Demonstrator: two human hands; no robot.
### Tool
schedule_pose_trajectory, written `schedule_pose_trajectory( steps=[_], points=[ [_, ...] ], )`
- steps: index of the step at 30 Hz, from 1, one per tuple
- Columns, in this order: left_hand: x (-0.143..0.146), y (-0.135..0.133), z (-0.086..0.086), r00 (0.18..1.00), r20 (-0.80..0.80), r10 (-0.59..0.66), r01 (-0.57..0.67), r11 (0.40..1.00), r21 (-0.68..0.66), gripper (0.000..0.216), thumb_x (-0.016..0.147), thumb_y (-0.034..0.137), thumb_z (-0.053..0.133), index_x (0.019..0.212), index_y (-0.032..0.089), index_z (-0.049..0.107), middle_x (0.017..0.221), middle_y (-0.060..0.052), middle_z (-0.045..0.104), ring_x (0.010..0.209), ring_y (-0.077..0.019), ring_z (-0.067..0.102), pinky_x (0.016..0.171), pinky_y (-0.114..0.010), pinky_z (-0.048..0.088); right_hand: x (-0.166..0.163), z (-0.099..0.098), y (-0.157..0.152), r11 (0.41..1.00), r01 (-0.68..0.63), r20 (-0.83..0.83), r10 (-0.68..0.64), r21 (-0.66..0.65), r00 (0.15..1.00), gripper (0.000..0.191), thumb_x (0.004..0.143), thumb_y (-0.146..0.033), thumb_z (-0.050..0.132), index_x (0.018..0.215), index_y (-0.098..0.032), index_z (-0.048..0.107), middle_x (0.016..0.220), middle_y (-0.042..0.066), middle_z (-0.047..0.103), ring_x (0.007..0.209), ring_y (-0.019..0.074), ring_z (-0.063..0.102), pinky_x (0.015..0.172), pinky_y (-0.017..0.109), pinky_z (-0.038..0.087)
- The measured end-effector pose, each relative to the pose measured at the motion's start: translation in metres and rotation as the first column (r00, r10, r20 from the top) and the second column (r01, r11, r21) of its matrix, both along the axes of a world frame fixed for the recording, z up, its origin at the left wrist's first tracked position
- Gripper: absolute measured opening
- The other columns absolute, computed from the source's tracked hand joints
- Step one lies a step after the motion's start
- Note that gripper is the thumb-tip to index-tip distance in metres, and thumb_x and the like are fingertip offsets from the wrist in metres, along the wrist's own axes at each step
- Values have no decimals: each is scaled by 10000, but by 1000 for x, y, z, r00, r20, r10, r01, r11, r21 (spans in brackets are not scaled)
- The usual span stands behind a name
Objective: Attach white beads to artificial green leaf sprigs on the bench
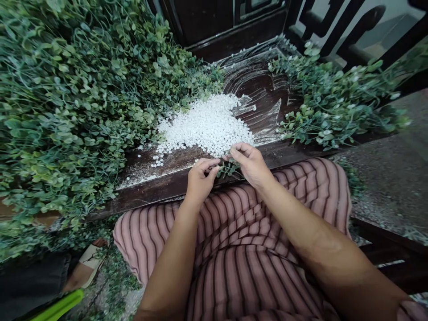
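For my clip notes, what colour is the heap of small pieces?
The heap is white, as the head view shows.

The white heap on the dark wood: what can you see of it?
The low, uneven heap of small, roundish, white, plastic-looking pieces lies loose on the dark brown wooden surface, stray pieces scattered at its edges. Green, small-leaved foliage borders its left side. The right hand is at its near edge; contact is unclear.

Left grip (201, 177), right grip (250, 164) pinching leafy sprig (229, 169); white bead pile (209, 125) beyond, greenery (100, 93) either side.
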State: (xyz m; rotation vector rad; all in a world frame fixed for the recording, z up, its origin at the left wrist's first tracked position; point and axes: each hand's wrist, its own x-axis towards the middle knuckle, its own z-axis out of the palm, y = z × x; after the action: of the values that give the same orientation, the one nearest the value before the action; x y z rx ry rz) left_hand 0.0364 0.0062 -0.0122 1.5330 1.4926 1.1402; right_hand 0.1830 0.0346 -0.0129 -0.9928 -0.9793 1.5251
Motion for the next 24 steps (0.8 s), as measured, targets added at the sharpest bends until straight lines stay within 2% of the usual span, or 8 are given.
schedule_pose_trajectory(
  steps=[3, 5, 9, 12, 14, 16, 21, 24],
  points=[
    [2, 0, 2, 999, -27, 47, -47, 999, 22, 137, 688, 178, 616, 785, 201, 709, 745, -21, 624, 649, -108, 538, 620, -232, 446, 9, 5, 0, 994, -109, -66, 111, 27, 992, 500, 669, -625, 601, 499, -176, 460, 616, -1, 515, 734, 146, 584, 753, 303, 473],
    [2, -1, 3, 997, 10, 73, -73, 997, 1, 133, 686, 185, 618, 787, 186, 704, 756, -26, 626, 676, -113, 550, 647, -238, 450, 13, 7, -1, 986, -159, -51, 161, 41, 986, 527, 685, -599, 604, 443, -169, 419, 597, 8, 516, 740, 148, 586, 742, 296, 471],
    [3, -1, 7, 983, 157, 99, -88, 993, -76, 171, 674, 212, 633, 826, 160, 690, 771, -28, 628, 700, -111, 577, 686, -242, 469, 9, 4, -4, 977, -203, 160, 192, 59, 968, 324, 616, -416, 716, 606, -170, 505, 577, -33, 501, 558, 101, 508, 571, 244, 441],
    [8, 0, 11, 971, 211, 109, -93, 992, -86, 179, 656, 214, 649, 820, 152, 684, 762, -23, 632, 708, -107, 588, 700, -240, 479, 3, 1, -8, 962, -218, 339, 152, 165, 928, 223, 626, -271, 690, 770, -167, 556, 691, -20, 519, 594, 97, 493, 582, 237, 433],
    [11, 2, 13, 965, 232, 120, -101, 991, -93, 174, 650, 213, 651, 808, 147, 679, 752, -21, 637, 705, -108, 595, 699, -245, 487, 0, -1, -10, 932, -258, 441, 125, 256, 889, 151, 670, -215, 639, 801, -164, 582, 780, 12, 540, 687, 118, 519, 653, 253, 437],
    [15, 4, 13, 960, 248, 132, -108, 988, -106, 184, 644, 220, 656, 812, 145, 674, 734, -17, 641, 689, -109, 599, 692, -254, 494, 0, -2, -12, 902, -294, 521, 94, 316, 849, 65, 730, -199, 578, 784, -167, 596, 772, 21, 553, 721, 135, 521, 685, 265, 422],
    [17, 7, 12, 952, 261, 161, -134, 984, -117, 223, 625, 247, 685, 824, 148, 672, 739, -24, 665, 680, -116, 613, 694, -271, 502, -2, -4, -13, 883, -255, 597, -34, 393, 802, 141, 804, -195, 477, 693, -175, 561, 678, 17, 538, 680, 142, 499, 665, 261, 390],
    [11, 10, 11, 942, 257, 218, -197, 975, -106, 220, 667, 279, 655, 848, 155, 670, 782, -38, 681, 679, -121, 618, 702, -284, 501, -2, -4, -12, 871, -241, 602, -76, 428, 795, 156, 812, -191, 448, 676, -181, 525, 672, 22, 523, 681, 148, 493, 673, 267, 385]
  ],
)
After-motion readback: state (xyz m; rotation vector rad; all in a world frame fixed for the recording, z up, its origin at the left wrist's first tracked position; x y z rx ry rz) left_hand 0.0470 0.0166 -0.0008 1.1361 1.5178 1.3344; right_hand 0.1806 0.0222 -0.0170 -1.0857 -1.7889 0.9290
